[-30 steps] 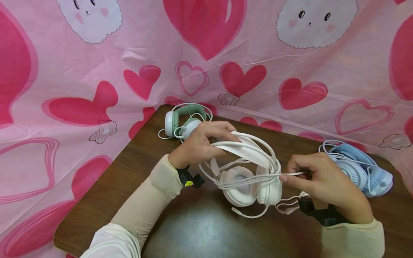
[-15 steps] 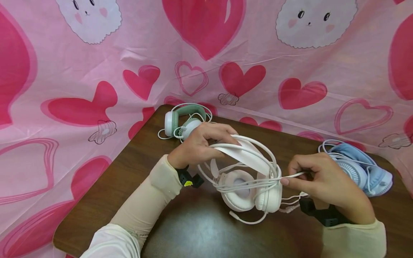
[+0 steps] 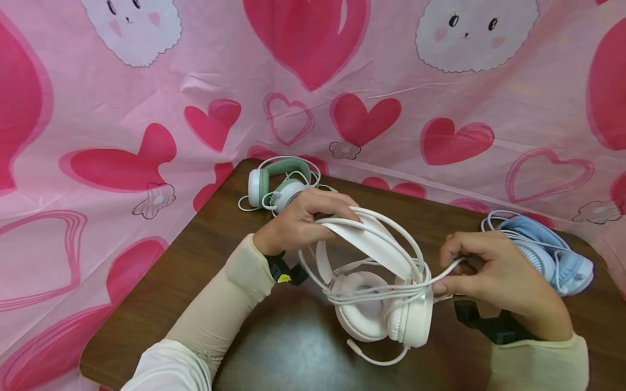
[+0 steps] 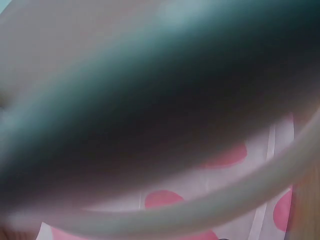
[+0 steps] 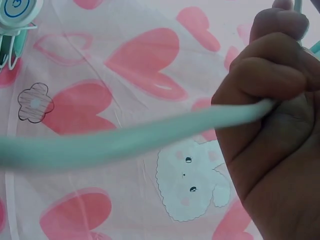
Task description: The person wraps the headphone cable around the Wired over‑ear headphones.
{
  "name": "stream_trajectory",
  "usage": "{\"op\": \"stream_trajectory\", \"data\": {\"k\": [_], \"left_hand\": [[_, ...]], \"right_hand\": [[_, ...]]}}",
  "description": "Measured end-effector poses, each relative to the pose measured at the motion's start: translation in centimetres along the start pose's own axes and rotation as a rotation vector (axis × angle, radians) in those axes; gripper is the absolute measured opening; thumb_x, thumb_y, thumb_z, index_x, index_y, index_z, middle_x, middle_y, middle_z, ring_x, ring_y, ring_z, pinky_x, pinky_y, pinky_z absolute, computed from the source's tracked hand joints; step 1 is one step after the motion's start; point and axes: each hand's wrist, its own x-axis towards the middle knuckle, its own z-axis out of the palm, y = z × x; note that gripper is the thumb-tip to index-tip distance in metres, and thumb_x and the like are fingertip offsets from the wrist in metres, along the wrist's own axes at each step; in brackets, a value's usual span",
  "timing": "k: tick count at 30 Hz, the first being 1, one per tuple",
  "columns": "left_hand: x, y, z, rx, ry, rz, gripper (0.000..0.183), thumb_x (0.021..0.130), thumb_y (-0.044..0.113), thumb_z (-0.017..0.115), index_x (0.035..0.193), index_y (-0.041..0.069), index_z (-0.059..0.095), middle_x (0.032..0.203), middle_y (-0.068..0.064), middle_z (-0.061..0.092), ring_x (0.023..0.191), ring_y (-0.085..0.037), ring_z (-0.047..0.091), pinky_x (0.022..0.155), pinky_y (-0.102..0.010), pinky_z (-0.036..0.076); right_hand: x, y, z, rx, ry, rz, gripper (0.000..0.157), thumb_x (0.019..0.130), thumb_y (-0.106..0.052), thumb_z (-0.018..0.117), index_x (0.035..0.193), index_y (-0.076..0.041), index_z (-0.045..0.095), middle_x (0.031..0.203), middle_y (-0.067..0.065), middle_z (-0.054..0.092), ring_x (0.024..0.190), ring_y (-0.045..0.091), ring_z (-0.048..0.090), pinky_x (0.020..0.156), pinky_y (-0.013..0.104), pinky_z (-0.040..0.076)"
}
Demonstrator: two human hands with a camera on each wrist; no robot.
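White headphones with a thin microphone boom hang tilted over the table, their own cable wound in several loops across the ear cups. My left hand grips the headband at its upper left. At the right ear cup, my right hand pinches the cable, which runs out from the loops into its curled fingers. In the right wrist view the pale cable crosses to the fingers. A large blurred dark shape and a pale curved band fill the left wrist view.
Green-and-white headphones lie at the table's far left corner, just behind my left hand. Light blue headphones with a wound cable lie right of my right hand. A pink curtain with hearts hangs behind the wooden table.
The ear cups and microphone boom have swung lower. The cable stretch between the loops and my right hand has grown longer and slopes up more. My left hand keeps its grip on the headband.
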Motion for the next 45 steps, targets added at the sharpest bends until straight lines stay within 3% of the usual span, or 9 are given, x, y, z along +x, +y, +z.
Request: {"op": "stream_trajectory", "data": {"k": [4,8,14,24,29,35,39,43,45], "left_hand": [[-0.1,0.1,0.0,-0.012,0.0,0.0,0.025,0.078,-0.013,0.066,0.102,-0.009,0.067,0.104,-0.019,0.066,0.098,-0.029,0.062,0.08,-0.043,0.052],[-0.3,0.1,0.0,-0.037,0.0,0.0,0.023,0.079,-0.011,0.064,0.102,-0.009,0.067,0.105,-0.019,0.066,0.098,-0.03,0.062,0.081,-0.043,0.052],[-0.3,0.0,0.0,-0.084,0.009,0.023,0.021,0.079,-0.01,0.062,0.1,-0.009,0.067,0.104,-0.022,0.065,0.097,-0.033,0.062,0.082,-0.045,0.05],[-0.4,0.0,0.3,-0.073,0.006,0.015,0.024,0.077,-0.01,0.059,0.099,-0.009,0.067,0.106,-0.024,0.065,0.097,-0.032,0.062,0.082,-0.043,0.05],[-0.4,0.2,0.4,-0.125,0.012,0.025,0.024,0.077,-0.01,0.058,0.098,-0.008,0.067,0.105,-0.025,0.064,0.097,-0.034,0.061,0.081,-0.044,0.05],[-0.4,0.4,0.6,-0.235,0.059,0.037,0.025,0.083,0.001,0.06,0.103,0.007,0.073,0.103,-0.029,0.062,0.097,-0.038,0.059,0.08,-0.044,0.05],[-0.4,0.6,0.8,-0.265,0.078,0.046,0.024,0.088,0.014,0.063,0.107,0.021,0.076,0.107,-0.018,0.065,0.097,-0.036,0.059,0.08,-0.042,0.05],[-0.2,0.6,1.0,-0.297,0.1,0.057,0.024,0.088,0.019,0.063,0.108,0.024,0.075,0.11,-0.009,0.065,0.098,-0.034,0.058,0.081,-0.041,0.049],[-0.1,0.7,1.2,-0.307,0.12,0.058,0.028,0.087,0.013,0.061,0.108,0.024,0.076,0.11,-0.008,0.065,0.098,-0.033,0.058,0.081,-0.041,0.049]], "right_hand": [[0.1,0.1,0.0,0.033,-0.004,-0.013,0.051,0.05,0.011,0.089,0.083,-0.019,0.064,0.073,-0.007,0.059,0.059,0.004,0.05,0.048,0.022,0.04],[0.2,0.7,0.1,0.115,0.009,-0.1,0.05,0.049,0.011,0.088,0.087,-0.013,0.066,0.075,-0.004,0.059,0.061,0.006,0.049,0.048,0.022,0.037],[0.8,1.1,0.3,0.268,-0.03,-0.208,0.036,0.064,-0.005,0.088,0.092,-0.006,0.066,0.077,0.001,0.057,0.066,0.008,0.049,0.05,0.023,0.037],[1.7,0.7,0.7,0.339,-0.109,-0.294,0.028,0.076,-0.018,0.081,0.093,-0.003,0.064,0.08,0.004,0.057,0.068,0.011,0.051,0.053,0.023,0.04],[2.2,0.9,1.1,0.351,-0.155,-0.339,0.026,0.084,-0.025,0.073,0.097,-0.004,0.064,0.08,0.004,0.057,0.068,0.01,0.051,0.053,0.023,0.041],[2.3,1.5,1.5,0.342,-0.176,-0.364,0.013,0.092,-0.018,0.064,0.097,-0.006,0.065,0.077,0.001,0.054,0.067,0.008,0.049,0.054,0.019,0.039],[2.4,2.0,1.6,0.33,-0.201,-0.369,0.009,0.095,-0.015,0.06,0.097,-0.007,0.064,0.076,0.0,0.052,0.065,0.007,0.048,0.053,0.019,0.039],[2.4,2.5,1.9,0.329,-0.207,-0.386,0.012,0.098,-0.013,0.054,0.097,-0.007,0.064,0.078,0.0,0.052,0.067,0.008,0.049,0.055,0.02,0.041],[2.3,2.8,2.1,0.308,-0.193,-0.379,0.015,0.1,-0.014,0.051,0.097,-0.008,0.064,0.081,0.001,0.055,0.069,0.009,0.052,0.058,0.022,0.043]]}}
